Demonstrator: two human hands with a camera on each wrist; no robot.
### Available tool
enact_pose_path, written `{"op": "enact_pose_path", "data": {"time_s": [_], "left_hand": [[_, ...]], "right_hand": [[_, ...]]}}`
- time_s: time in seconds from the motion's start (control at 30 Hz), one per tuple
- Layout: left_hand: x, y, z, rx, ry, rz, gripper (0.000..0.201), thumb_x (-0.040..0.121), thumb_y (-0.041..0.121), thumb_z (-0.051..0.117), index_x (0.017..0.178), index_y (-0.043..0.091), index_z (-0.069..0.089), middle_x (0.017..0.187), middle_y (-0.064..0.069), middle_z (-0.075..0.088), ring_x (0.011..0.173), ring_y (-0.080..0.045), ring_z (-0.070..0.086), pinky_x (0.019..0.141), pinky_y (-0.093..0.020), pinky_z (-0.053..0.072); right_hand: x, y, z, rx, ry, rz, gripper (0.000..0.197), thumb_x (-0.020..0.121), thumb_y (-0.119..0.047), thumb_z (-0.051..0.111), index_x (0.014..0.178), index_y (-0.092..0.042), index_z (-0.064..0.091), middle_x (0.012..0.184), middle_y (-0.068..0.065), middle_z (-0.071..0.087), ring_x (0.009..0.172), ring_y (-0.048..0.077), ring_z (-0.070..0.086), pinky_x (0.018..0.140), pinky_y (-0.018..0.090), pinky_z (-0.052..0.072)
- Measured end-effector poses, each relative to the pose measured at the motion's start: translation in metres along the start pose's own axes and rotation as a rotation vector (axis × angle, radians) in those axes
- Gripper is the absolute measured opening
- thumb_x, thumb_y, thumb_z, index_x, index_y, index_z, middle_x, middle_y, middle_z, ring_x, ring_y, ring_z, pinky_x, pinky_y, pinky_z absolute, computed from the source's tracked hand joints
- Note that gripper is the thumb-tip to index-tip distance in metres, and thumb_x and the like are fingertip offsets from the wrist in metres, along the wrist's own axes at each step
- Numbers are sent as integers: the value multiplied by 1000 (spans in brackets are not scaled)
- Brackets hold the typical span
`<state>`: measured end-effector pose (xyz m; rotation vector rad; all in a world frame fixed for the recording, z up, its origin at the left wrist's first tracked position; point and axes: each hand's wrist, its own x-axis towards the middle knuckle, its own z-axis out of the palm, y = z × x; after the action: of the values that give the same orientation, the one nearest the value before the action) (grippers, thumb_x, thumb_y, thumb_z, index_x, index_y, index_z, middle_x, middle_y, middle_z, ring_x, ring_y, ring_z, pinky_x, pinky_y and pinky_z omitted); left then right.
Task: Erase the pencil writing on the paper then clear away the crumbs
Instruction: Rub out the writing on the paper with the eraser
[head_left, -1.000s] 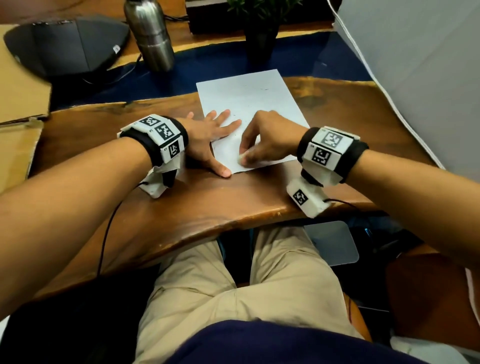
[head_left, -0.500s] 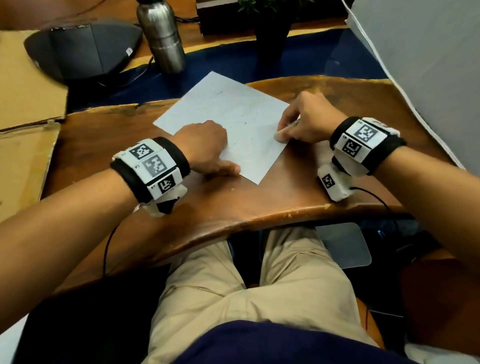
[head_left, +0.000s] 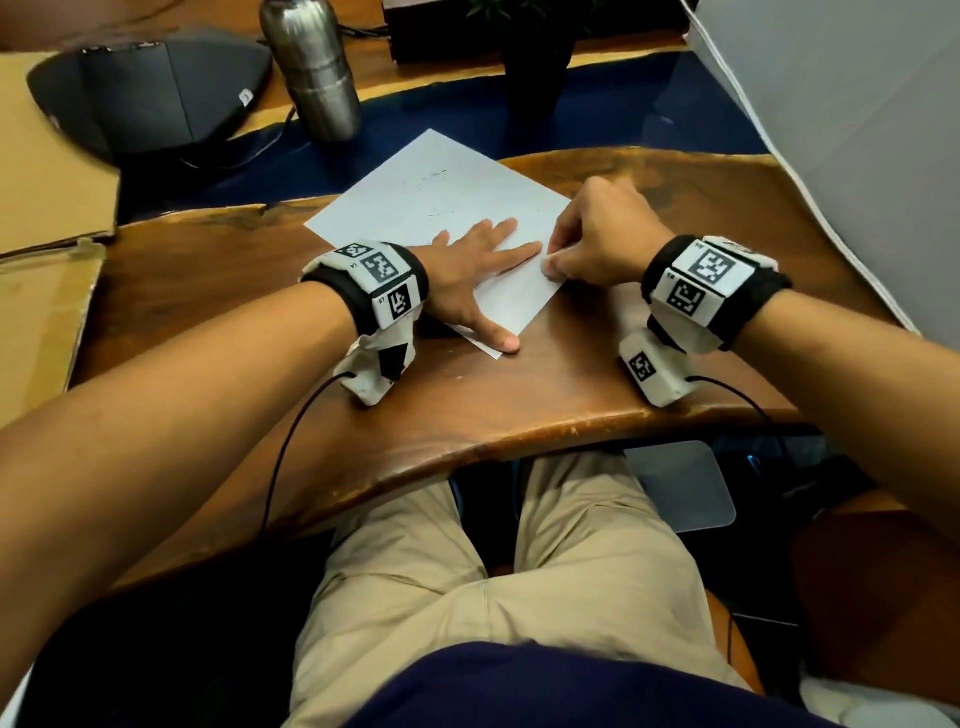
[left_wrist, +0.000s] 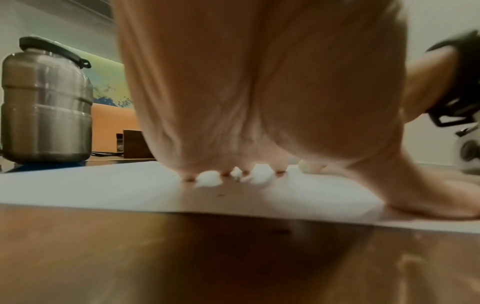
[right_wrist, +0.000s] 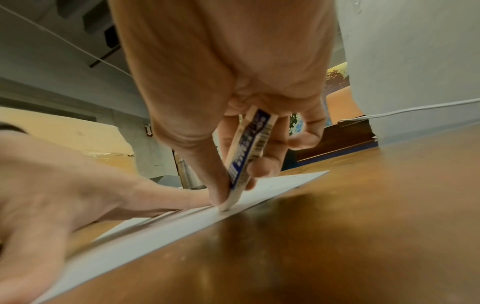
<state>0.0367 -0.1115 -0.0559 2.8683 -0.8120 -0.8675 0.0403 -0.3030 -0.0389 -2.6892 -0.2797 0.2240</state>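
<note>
Flattened again since half a second back: left hand (head_left: 470, 270), then curled in a loose fist on the paper (head_left: 441, 208), now spread with fingers straight and palm down, thumb pressing the sheet's near corner at the worktop (head_left: 519, 395). Pulled inward over the same half second: right hand (head_left: 597, 239), then at the sheet's right corner, now at its near right edge, fingertips almost touching the left hand's longest finger. Pinched between right thumb and curled fingers, seen from the right wrist: a white eraser (right_wrist: 246, 158) in a blue-and-white printed sleeve, held steeply tilted, bare tip down on the paper just inside its edge. Sheet angled as it was half a second ago, one corner pointing away over the blue strip of the worktop, against the squarer lie of a second ago. White and flat, with faint grey pencil traces toward the far corner and tiny dark specks scattered across the middle; too small to tell crumbs from marks. Behind, from left: a dark rounded device (head_left: 150, 88), a steel bottle (head_left: 311, 67), a potted plant (head_left: 535, 57).
</note>
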Motion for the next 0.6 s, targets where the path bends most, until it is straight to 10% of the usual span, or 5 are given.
{"op": "enact_pose_path", "data": {"time_s": [0.6], "left_hand": [[9, -7, 4, 40, -16, 18, 135, 49, 86, 61, 152, 42, -15, 160, 3, -30, 147, -23, -26, 116, -61, -9]], "right_hand": [[-28, -23, 15, 46, -185, -134, 15, 71, -29, 87, 81, -19, 82, 75, -4, 75, 75, 8, 67, 57, 10, 45]]}}
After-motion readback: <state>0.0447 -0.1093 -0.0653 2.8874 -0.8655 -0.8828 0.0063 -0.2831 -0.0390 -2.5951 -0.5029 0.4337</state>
